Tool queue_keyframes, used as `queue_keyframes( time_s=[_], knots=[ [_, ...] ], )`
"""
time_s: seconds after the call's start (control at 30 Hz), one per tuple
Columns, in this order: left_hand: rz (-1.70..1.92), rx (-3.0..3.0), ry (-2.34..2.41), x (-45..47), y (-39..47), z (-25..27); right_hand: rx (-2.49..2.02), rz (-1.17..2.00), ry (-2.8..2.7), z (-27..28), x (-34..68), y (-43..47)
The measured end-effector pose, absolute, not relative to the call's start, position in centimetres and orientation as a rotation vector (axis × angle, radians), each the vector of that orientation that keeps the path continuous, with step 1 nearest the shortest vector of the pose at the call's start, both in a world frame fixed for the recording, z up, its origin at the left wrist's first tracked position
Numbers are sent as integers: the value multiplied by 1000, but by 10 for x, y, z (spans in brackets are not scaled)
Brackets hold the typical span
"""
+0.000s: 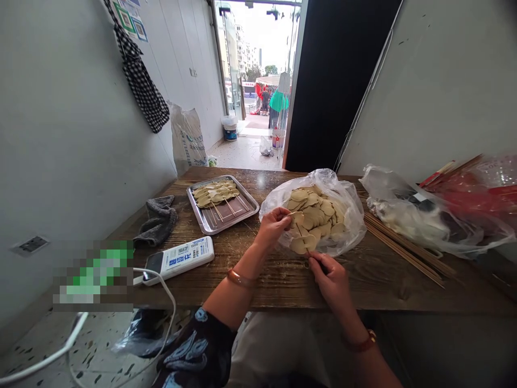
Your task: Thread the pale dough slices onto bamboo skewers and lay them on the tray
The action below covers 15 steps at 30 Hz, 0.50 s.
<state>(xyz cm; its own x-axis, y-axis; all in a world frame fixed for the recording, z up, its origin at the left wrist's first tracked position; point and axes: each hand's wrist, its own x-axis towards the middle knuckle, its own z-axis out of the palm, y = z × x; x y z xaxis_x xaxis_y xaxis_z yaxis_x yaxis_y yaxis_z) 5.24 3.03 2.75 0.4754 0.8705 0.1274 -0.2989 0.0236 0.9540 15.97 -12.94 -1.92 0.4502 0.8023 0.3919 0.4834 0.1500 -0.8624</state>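
Observation:
My right hand (330,276) pinches the lower end of a thin wooden skewer (307,251) at the table's near side. Threaded on that skewer is a pale tan, flat round slice (304,244). Between the thumb and fingers of my left hand (275,222) is another such slice (297,218), by the skewer's upper part. Just behind both hands lies an opened clear plastic bag (350,202) heaped with many similar slices (315,207). To the left, a metal tray (214,223) carries several finished-looking skewers of slices (216,193).
Bare wooden skewers (407,250) lie right of the bag, beside plastic bags (440,215) with red wrapping. A grey cloth (156,218) and a white power bank (181,258) with a cable (167,293) lie on the wooden table (250,280) at left.

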Motion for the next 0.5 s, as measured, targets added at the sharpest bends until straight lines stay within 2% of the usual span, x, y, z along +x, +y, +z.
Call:
queue_keyframes(
  time_s=[0.3,0.5],
  knots=[
    [1018,1543,679,54,35,23,-1526,361,-1168,-17,162,-129],
    [861,1582,589,54,30,25,-1532,414,-1120,-17,163,-129]
  ],
)
